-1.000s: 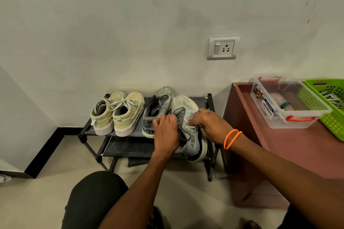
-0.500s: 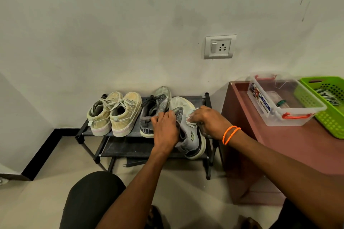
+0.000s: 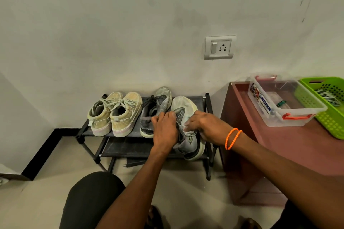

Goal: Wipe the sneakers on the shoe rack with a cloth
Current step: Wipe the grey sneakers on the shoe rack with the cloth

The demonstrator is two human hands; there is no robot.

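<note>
A black two-tier shoe rack (image 3: pixel 130 148) stands against the wall. A pair of beige sneakers (image 3: pixel 116 115) sits on its top shelf at the left, with one grey sneaker (image 3: pixel 155 105) beside them. My left hand (image 3: pixel 164 131) grips the opening of a second grey sneaker (image 3: pixel 188 135), tilted on its side at the rack's right end. My right hand (image 3: pixel 206 126) presses a white cloth (image 3: pixel 189 130) against that sneaker's side; most of the cloth is hidden under my fingers.
A reddish-brown table (image 3: pixel 279 145) stands right of the rack, carrying a clear plastic box (image 3: pixel 284 101) and a green basket (image 3: pixel 327 106). A wall socket (image 3: pixel 220 47) is above the rack. My dark-clad knee (image 3: pixel 93 201) is in front, on a beige floor.
My right hand with the cloth has slid along the tilted grey sneaker's side towards its heel. My left hand keeps its hold on the sneaker.
</note>
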